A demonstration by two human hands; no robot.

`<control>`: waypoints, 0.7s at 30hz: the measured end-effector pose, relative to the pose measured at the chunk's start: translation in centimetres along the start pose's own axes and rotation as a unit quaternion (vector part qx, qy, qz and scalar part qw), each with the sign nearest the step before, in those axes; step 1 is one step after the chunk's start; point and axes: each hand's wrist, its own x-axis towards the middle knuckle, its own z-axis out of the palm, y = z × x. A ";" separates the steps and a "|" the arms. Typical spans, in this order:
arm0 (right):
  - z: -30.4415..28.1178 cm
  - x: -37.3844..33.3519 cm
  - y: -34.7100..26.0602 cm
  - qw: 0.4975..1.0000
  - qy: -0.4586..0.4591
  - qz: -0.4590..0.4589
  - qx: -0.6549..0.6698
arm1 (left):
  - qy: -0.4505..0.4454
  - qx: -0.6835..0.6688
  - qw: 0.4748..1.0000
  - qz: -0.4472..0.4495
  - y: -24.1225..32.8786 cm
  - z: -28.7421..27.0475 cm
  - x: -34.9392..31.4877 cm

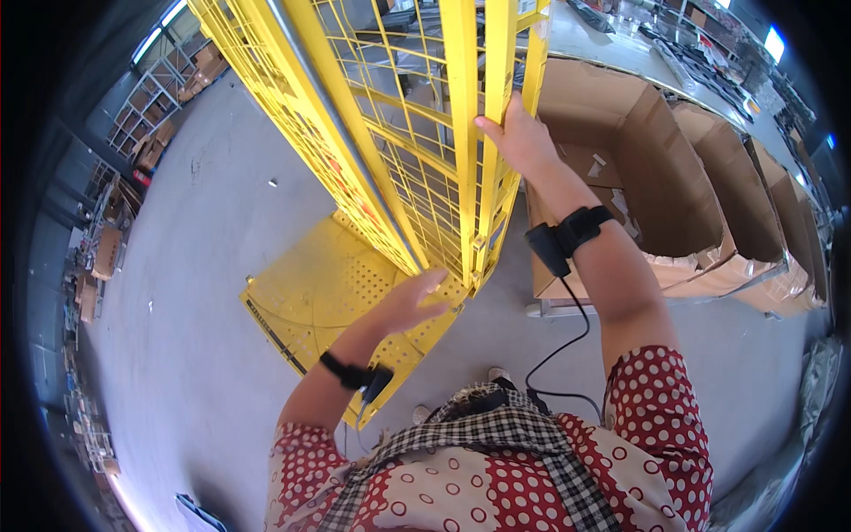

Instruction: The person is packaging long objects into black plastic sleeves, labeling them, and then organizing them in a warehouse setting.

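A tall yellow wire-mesh cage [399,133] stands in front of me on a perforated yellow base plate [301,275]. My right hand [525,144] is wrapped round an upright post at the cage's right side; its thumb lies across the near face and the other fingers are largely hidden behind. Lower down, my left hand [409,306] hangs over the base plate, fingers apart, with nothing in it. It is close to the foot of the cage; whether it touches the metal I cannot tell. Black straps with small boxes and cables circle both wrists.
Large open cardboard boxes [651,160] stand in a row to the right, with paper scraps in the nearest. Behind them runs a grey worktable [634,58] with dark items on it. Shelving with cartons [108,253] lines the far left, across a grey floor [195,293].
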 end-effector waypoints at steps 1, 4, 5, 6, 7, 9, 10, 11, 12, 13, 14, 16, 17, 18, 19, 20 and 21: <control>-0.3 1.1 0.7 0.999 -0.018 0.008 0.038 | -0.001 -0.029 0.997 -0.067 -1.4 0.5 -2.4; -1.1 4.1 2.7 0.998 -0.033 0.015 0.059 | 0.035 -0.095 0.972 -0.210 -5.1 1.6 -8.0; -1.5 4.9 3.1 0.999 -0.026 0.013 0.042 | 0.070 -0.120 0.969 -0.205 -6.2 2.0 -9.9; -1.8 5.8 3.3 0.998 -0.035 0.019 0.040 | 0.106 -0.146 0.963 -0.200 -7.0 2.5 -11.6; -1.9 6.7 3.6 0.998 -0.037 0.020 0.041 | 0.105 -0.146 0.963 -0.203 -6.9 2.5 -13.1; -2.3 8.3 4.8 0.999 -0.033 0.033 -0.001 | 0.167 -0.217 0.922 -0.275 -6.6 3.0 -14.8; -2.6 9.1 4.7 0.998 -0.053 0.046 -0.002 | 0.169 -0.219 0.920 -0.276 -6.7 3.4 -15.5; -2.6 9.8 4.9 0.997 -0.055 0.045 -0.001 | 0.185 -0.232 0.909 -0.292 -6.9 3.7 -16.1; -2.6 10.5 5.2 0.997 -0.057 0.044 -0.010 | 0.200 -0.245 0.898 -0.307 -7.1 3.8 -16.3; -2.8 11.1 5.7 0.997 -0.058 0.045 -0.022 | 0.199 -0.247 0.897 -0.307 -6.9 3.8 -16.1; -2.9 11.8 6.1 0.997 -0.061 0.050 -0.022 | 0.200 -0.269 0.893 -0.302 -6.5 3.9 -15.8; -2.8 12.6 6.5 0.997 -0.053 0.052 -0.025 | 0.199 -0.291 0.887 -0.299 -5.8 4.2 -15.3; -2.6 12.8 6.6 0.997 -0.044 0.052 -0.026 | 0.189 -0.301 0.888 -0.292 -5.6 4.2 -15.1; -2.4 13.1 6.6 0.997 -0.047 0.052 -0.026 | 0.180 -0.310 0.889 -0.286 -5.4 4.3 -15.0; -2.1 13.6 6.5 0.997 -0.037 0.060 -0.019 | 0.181 -0.309 0.888 -0.289 -5.1 4.0 -15.1; -1.9 14.2 6.3 0.997 -0.028 0.068 -0.013 | 0.174 -0.296 0.893 -0.289 -4.8 3.7 -15.3; -1.4 14.9 6.5 0.997 -0.031 0.068 -0.009 | 0.169 -0.282 0.899 -0.290 -4.6 3.3 -15.8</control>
